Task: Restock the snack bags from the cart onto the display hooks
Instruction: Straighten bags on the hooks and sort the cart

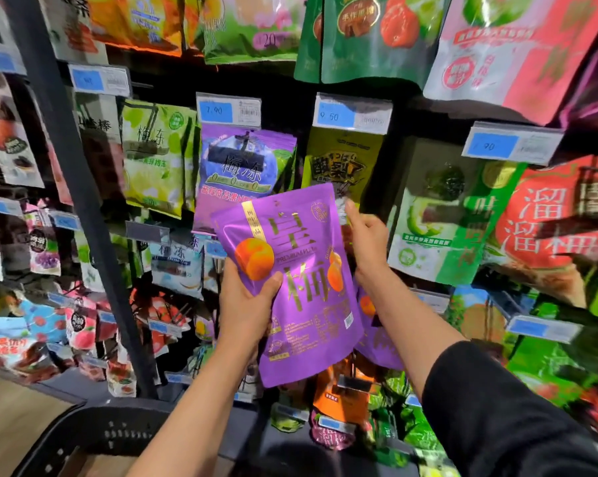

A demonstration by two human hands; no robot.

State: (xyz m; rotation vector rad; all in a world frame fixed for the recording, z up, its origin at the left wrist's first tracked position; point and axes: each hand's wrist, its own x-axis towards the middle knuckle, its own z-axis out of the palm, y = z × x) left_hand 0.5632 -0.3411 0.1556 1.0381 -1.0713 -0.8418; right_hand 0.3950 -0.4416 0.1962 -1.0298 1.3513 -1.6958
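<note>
Gripping the purple plum snack bag [290,280] only low on its edge, the left hand [247,304] could let it twist off-hook, while the right hand [366,239], fingers loosely curled, touches its top corner.

You can't see the hook or peg behind the purple bag [301,287], since the bag covers that whole spot on the rack. Your left hand [247,304] hides the bag's lower left edge, and only its thumb shows on the front. Your right hand [366,242] has its fingers tucked behind the bag's right side, so what they're touching is anyone's guess. A second purple bag [377,335] peeks out from behind your right forearm, mostly covered. The black cart [94,438] is cut off by the bottom edge. Price tags [227,110] are smeared, and most digits are unreadable.
</note>
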